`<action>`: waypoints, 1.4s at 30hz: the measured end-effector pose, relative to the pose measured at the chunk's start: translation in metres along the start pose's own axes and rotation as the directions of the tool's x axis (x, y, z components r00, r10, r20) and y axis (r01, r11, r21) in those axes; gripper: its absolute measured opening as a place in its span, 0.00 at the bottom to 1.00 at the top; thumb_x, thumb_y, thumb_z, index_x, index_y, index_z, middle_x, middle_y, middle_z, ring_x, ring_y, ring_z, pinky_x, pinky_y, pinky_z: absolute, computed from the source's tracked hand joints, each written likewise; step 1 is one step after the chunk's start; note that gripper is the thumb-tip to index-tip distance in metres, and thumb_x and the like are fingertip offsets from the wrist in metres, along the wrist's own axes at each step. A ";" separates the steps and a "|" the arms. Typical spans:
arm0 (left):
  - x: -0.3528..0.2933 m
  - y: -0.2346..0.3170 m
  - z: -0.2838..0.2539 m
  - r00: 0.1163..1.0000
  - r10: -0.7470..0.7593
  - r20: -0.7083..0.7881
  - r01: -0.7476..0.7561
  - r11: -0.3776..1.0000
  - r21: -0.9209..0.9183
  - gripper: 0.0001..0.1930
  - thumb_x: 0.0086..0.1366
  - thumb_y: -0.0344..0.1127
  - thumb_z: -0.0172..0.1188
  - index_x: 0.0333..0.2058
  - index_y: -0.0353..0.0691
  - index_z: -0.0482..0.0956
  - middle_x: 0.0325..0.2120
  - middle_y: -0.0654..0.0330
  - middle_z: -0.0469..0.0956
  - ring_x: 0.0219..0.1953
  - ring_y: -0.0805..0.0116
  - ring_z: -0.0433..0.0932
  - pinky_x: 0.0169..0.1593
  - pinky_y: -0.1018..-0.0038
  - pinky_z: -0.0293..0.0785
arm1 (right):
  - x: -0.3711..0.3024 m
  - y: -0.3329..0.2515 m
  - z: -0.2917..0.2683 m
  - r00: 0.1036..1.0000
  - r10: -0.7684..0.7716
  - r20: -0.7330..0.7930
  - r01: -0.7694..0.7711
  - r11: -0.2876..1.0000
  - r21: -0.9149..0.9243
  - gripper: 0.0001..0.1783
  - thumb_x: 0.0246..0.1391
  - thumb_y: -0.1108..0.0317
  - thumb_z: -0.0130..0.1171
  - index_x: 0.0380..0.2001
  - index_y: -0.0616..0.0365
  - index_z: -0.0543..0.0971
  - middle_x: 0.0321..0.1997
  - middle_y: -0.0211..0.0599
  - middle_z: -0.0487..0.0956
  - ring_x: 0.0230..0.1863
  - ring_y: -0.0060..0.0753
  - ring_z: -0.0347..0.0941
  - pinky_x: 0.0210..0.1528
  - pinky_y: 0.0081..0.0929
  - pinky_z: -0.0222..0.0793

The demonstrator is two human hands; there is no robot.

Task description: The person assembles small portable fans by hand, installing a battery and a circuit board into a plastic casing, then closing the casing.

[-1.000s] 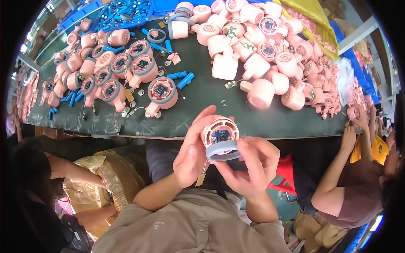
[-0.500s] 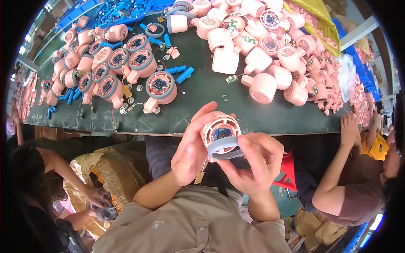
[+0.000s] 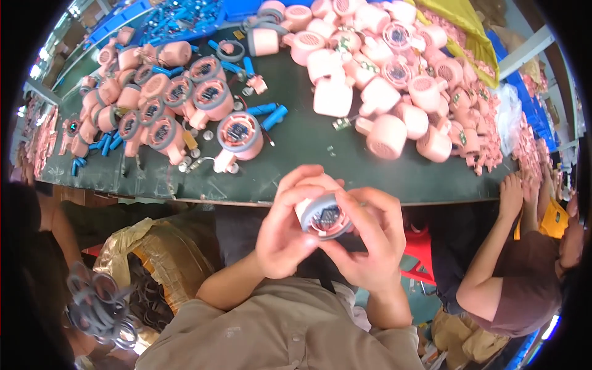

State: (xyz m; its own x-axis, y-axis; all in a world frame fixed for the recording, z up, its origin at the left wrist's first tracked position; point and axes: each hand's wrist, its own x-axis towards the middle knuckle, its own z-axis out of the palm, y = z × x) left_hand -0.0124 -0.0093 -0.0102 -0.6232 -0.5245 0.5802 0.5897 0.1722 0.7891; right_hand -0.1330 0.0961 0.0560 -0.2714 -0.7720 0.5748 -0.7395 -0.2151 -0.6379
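Blue tray point(image 3: 219, 23) far left's full of blue cells point(image 3: 179, 20); tan sack point(image 3: 179, 265) near left has loose grey rings point(image 3: 149, 302) in it; yellow bag point(image 3: 484, 58) far right has pink bits. Table point(image 3: 277, 154) has a gap betw. L + R heaps of pink cups, running down to the near edge. Pink cup point(image 3: 325, 217) being worked is held right at that edge, mid-scene, open face tipped near + a bit R, long axis far-L to near-R. L hand point(image 3: 280, 234) fingers clamped round its side, R hand point(image 3: 376, 240) fingers pinching grey ring point(image 3: 316, 202) around its rim. Can't tell if it's fully seated tbh.
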 end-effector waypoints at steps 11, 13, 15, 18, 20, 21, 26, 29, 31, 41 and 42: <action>-0.008 0.021 0.033 0.985 0.055 0.162 -0.113 0.919 0.377 0.29 0.57 0.25 0.67 0.58 0.34 0.72 0.59 0.44 0.64 0.60 0.45 0.69 0.60 0.57 0.71 | 0.006 0.020 -0.011 0.898 0.350 0.266 -0.439 0.736 0.515 0.54 0.58 0.21 0.35 0.42 0.70 0.80 0.45 0.48 0.79 0.44 0.39 0.76 0.47 0.34 0.72; -0.006 0.022 0.039 0.985 0.113 0.130 -0.158 0.897 0.413 0.26 0.55 0.23 0.67 0.54 0.34 0.76 0.54 0.45 0.69 0.55 0.46 0.74 0.56 0.57 0.75 | 0.006 0.025 -0.001 0.945 0.267 0.187 -0.326 0.767 0.553 0.51 0.65 0.28 0.29 0.29 0.72 0.80 0.32 0.49 0.80 0.35 0.40 0.76 0.39 0.33 0.71; -0.008 0.017 0.038 0.977 0.163 0.140 -0.210 0.862 0.461 0.24 0.54 0.23 0.67 0.52 0.35 0.77 0.53 0.46 0.70 0.54 0.46 0.75 0.56 0.57 0.75 | 0.009 0.028 0.002 0.963 0.215 0.164 -0.270 0.784 0.559 0.47 0.68 0.35 0.30 0.25 0.72 0.79 0.29 0.53 0.79 0.34 0.41 0.75 0.37 0.32 0.69; -0.010 0.015 0.028 0.967 0.177 0.183 -0.248 0.822 0.512 0.23 0.55 0.25 0.67 0.52 0.36 0.77 0.54 0.47 0.69 0.53 0.47 0.75 0.55 0.58 0.75 | 0.017 0.031 0.009 0.963 0.184 0.196 -0.266 0.756 0.598 0.41 0.69 0.41 0.36 0.26 0.71 0.80 0.30 0.51 0.79 0.34 0.38 0.75 0.38 0.31 0.69; -0.007 0.017 0.023 0.986 0.094 0.136 -0.152 0.838 0.524 0.24 0.58 0.26 0.66 0.54 0.37 0.76 0.55 0.48 0.68 0.54 0.48 0.75 0.55 0.59 0.76 | 0.021 0.044 0.011 0.927 0.200 0.316 -0.361 0.700 0.616 0.31 0.69 0.48 0.44 0.32 0.69 0.80 0.31 0.43 0.80 0.31 0.28 0.76 0.34 0.26 0.71; -0.002 0.018 0.016 0.988 0.066 0.137 -0.128 0.848 0.515 0.25 0.60 0.28 0.65 0.57 0.38 0.74 0.56 0.48 0.67 0.55 0.46 0.74 0.55 0.60 0.75 | 0.021 0.045 0.017 0.888 0.305 0.344 -0.459 0.619 0.637 0.31 0.71 0.48 0.42 0.34 0.68 0.81 0.33 0.38 0.81 0.33 0.24 0.77 0.35 0.23 0.72; 0.023 0.033 -0.008 0.997 -0.071 0.001 0.060 0.848 0.527 0.18 0.71 0.33 0.51 0.56 0.33 0.72 0.56 0.44 0.70 0.59 0.48 0.71 0.61 0.62 0.67 | 0.029 0.042 0.041 0.856 0.390 0.339 -0.490 0.406 0.771 0.33 0.72 0.45 0.39 0.54 0.67 0.75 0.50 0.40 0.79 0.49 0.25 0.75 0.54 0.24 0.69; 0.032 0.031 -0.013 0.995 -0.037 -0.090 0.086 0.762 0.642 0.17 0.69 0.27 0.48 0.55 0.33 0.73 0.51 0.45 0.74 0.54 0.44 0.73 0.57 0.60 0.70 | 0.036 0.031 0.049 0.866 0.392 0.309 -0.487 0.529 0.695 0.26 0.71 0.55 0.47 0.62 0.63 0.67 0.60 0.40 0.72 0.59 0.28 0.68 0.62 0.27 0.64; 0.041 0.030 -0.020 0.990 -0.038 -0.138 0.127 0.685 0.717 0.16 0.67 0.23 0.50 0.53 0.34 0.74 0.45 0.46 0.77 0.46 0.44 0.76 0.50 0.60 0.73 | 0.040 0.023 0.054 0.853 0.420 0.309 -0.499 0.484 0.719 0.25 0.69 0.62 0.51 0.64 0.61 0.64 0.61 0.39 0.69 0.63 0.29 0.65 0.65 0.28 0.59; 0.043 0.044 -0.052 0.999 -0.041 -0.002 0.017 0.375 0.927 0.23 0.54 0.28 0.67 0.50 0.35 0.77 0.54 0.51 0.72 0.50 0.48 0.76 0.51 0.61 0.75 | 0.058 0.031 0.100 0.844 0.470 0.257 -0.453 0.368 0.812 0.19 0.70 0.65 0.49 0.59 0.62 0.67 0.58 0.39 0.71 0.59 0.26 0.67 0.61 0.24 0.62; 0.041 0.045 -0.059 0.997 -0.068 0.031 -0.005 0.356 0.934 0.24 0.53 0.29 0.69 0.50 0.35 0.76 0.54 0.52 0.72 0.49 0.48 0.76 0.51 0.60 0.75 | 0.060 0.034 0.099 0.850 0.461 0.254 -0.451 0.390 0.803 0.18 0.70 0.67 0.50 0.58 0.63 0.68 0.57 0.39 0.72 0.59 0.25 0.67 0.62 0.24 0.62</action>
State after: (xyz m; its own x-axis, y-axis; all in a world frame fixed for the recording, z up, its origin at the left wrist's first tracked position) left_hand 0.0190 -0.0722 0.0375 -0.6775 -0.5086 0.5313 -0.2667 0.8431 0.4670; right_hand -0.1131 -0.0170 0.0182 -0.4150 -0.9075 0.0647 0.3284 -0.2157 -0.9196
